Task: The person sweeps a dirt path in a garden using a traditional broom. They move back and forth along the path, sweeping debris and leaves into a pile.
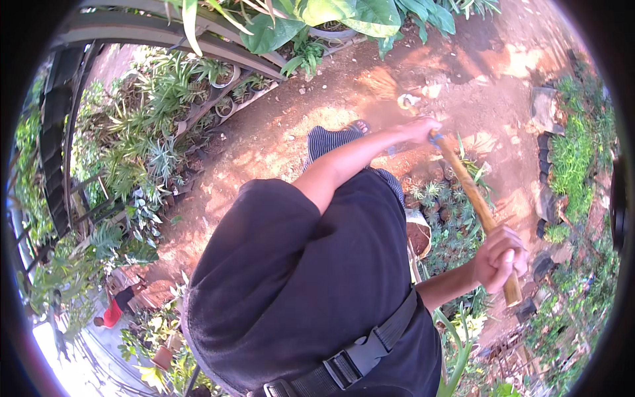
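My left hand [424, 130] is closed on the upper part of a long wooden tool handle [469, 186], beside a blue wrapping. Nearer its lower end, my right hand [501, 259] grips the same handle, whose cut end sticks out below the fist. Beyond my left hand a pale, partly yellow thing [409, 101] shows against the reddish soil; whether it belongs to the tool, I cannot tell. A foot [362, 126] below striped trousers stands on the soil. Small potted plants [436, 198] and a container of brown soil [419, 235] lie under the handle.
Potted plants [223, 106] and dense foliage line the left, beside dark metal framing [54, 139]. Broad-leaved plants [322, 15] hang at the top. Black bags [544, 159] and green plants [575, 159] border the right. A person in red [113, 313] is far off at lower left.
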The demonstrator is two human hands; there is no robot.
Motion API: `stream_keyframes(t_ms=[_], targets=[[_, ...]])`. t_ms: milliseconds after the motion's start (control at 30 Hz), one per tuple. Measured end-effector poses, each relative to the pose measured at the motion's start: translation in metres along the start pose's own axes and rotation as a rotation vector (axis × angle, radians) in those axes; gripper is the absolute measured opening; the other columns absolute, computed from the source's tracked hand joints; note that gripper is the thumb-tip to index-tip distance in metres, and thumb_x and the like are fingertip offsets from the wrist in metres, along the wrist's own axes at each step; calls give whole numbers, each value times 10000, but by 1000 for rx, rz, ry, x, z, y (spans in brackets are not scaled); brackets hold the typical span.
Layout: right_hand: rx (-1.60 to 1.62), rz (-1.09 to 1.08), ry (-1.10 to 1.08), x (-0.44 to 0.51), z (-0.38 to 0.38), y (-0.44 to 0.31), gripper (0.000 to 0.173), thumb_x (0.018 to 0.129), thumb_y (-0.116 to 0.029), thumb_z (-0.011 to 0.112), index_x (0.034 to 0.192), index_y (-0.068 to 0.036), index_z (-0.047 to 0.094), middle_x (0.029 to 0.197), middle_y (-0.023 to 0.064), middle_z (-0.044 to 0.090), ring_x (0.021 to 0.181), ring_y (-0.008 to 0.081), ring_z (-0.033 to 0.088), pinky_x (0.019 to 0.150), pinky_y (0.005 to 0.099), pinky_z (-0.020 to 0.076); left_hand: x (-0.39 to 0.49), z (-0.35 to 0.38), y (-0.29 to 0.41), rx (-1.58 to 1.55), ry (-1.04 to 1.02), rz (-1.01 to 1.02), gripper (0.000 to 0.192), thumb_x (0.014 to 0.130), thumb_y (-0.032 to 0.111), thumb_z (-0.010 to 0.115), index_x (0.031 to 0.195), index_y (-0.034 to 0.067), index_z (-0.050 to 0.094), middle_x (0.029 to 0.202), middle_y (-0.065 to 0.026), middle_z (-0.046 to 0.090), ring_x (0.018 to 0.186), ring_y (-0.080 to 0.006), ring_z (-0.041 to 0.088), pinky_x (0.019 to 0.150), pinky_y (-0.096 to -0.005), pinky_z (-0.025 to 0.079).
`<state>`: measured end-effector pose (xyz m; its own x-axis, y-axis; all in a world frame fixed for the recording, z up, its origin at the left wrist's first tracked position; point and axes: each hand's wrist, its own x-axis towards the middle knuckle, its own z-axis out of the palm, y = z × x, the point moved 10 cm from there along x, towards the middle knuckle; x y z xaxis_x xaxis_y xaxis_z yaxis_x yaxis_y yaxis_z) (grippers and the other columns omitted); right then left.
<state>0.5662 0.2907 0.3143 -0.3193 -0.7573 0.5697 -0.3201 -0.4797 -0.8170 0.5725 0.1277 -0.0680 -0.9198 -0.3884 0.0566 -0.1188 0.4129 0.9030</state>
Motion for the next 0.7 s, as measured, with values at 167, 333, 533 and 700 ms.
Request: stream_keyframes(t_ms=[167, 333, 533, 700], targets=[[265, -58, -103, -8, 45, -12, 124, 819, -48, 542, 933, -5, 524, 498, 16, 450, 369, 122, 421, 356, 283, 402, -112, -12, -41, 33, -51, -255, 263, 698, 38, 766, 782, 121, 531, 877, -36, 594, 920, -218, 581, 850, -434, 500], [627, 70, -169, 2, 87, -17, 138, 775, 19, 585, 713, 5, 462, 460, 8, 381, 335, 144, 358, 361, 298, 356, -193, -34, -28, 165, 16, -289, 333, 644, 47, 788, 786, 60, 487, 813, -120, 570, 836, -277, 584, 799, -428, 509], [515, -74, -251, 27, 24, -58, 347, 768, 5, 596, 540, -56, 342, 453, 35, 408, 328, 152, 374, 341, 299, 334, -122, -44, 39, 89, 115, -96, 389, 628, 129, 810, 714, 54, 438, 709, -115, 520, 744, -317, 518, 677, -440, 422], [284, -216, -18, 47, -31, -81, 324, 794, -5, 609, 570, -65, 382, 458, 16, 451, 334, 149, 415, 352, 308, 389, -1, -16, 61, 87, 38, -9, 320, 693, 61, 757, 718, 75, 438, 715, -90, 515, 743, -264, 508, 692, -413, 422]])
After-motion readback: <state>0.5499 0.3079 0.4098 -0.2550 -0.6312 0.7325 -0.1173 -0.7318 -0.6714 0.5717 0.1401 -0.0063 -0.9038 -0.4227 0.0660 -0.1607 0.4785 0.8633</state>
